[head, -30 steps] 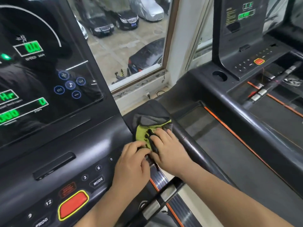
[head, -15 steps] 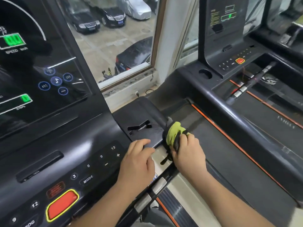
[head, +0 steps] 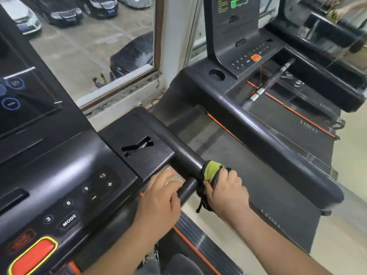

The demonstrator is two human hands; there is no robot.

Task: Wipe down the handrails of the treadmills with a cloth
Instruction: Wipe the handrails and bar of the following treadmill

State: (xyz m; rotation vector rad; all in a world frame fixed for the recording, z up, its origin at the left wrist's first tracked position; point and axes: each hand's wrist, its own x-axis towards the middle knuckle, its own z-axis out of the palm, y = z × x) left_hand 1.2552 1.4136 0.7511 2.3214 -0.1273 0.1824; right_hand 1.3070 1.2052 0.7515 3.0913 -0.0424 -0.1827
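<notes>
At the far left, the dark glossy touchscreen with blue ringed icons [head: 12, 92] rises above the black treadmill console [head: 59, 175], whose keypad shows the white numbers 3, 6, 9 and 12 beside a MODE key [head: 69, 220], and a red oval stop button with a yellow rim [head: 32, 257] sits at its lower corner. Moving right, the left hand [head: 158, 201] rests at the console's edge, its fingers loosely curled with the tips against the short black crossbar stub [head: 187, 189]; its grip has hold of nothing that can be seen. Just beside it, the thick black padded handrail [head: 178, 153] runs down from the console's corner. The right hand [head: 226, 192] is closed round this rail, its grip pressing the yellow-green and dark grey cloth [head: 212, 171] against it, so the cloth wraps the rail and a dark loose end hangs below the fist. Further right lies the grey running belt with an orange edge stripe [head: 228, 151], then the neighbouring black treadmill [head: 258, 124] with its own small red button [head: 255, 57].
</notes>
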